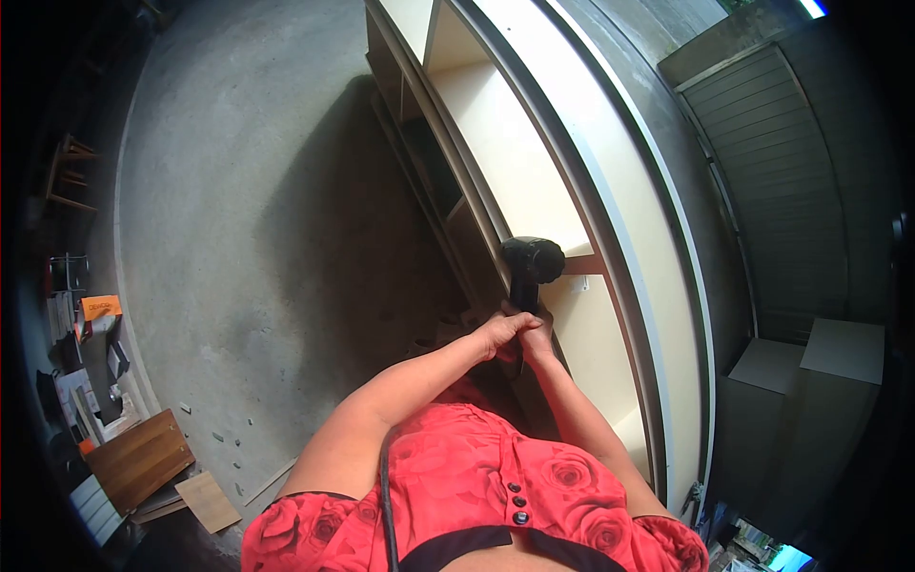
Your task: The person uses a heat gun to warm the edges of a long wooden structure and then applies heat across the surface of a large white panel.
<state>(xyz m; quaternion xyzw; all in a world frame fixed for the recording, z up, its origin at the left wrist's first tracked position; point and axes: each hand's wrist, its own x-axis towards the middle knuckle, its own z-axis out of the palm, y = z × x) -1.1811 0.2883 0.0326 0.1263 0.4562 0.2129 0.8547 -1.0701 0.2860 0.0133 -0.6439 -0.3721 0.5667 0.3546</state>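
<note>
A black hand-held power tool (525,270) points up and to the right, its head close to an upright divider of a long cream cabinet frame (640,212). Around the lower part of its handle, my left hand (505,333) and my right hand (538,336) are closed together, touching each other. The fingers overlap and partly hide the grip. Open compartments with pale inner panels (505,133) lie beyond and beside the tool. A dark cord (386,496) runs down over the red flowered clothing.
Grey concrete floor (200,191) stretches along the left. Wooden boards (141,459), an orange box (100,307) and mixed clutter lie at the left edge. A small wooden stool (71,174) stands farther up. Large cartons (839,367) are at the right.
</note>
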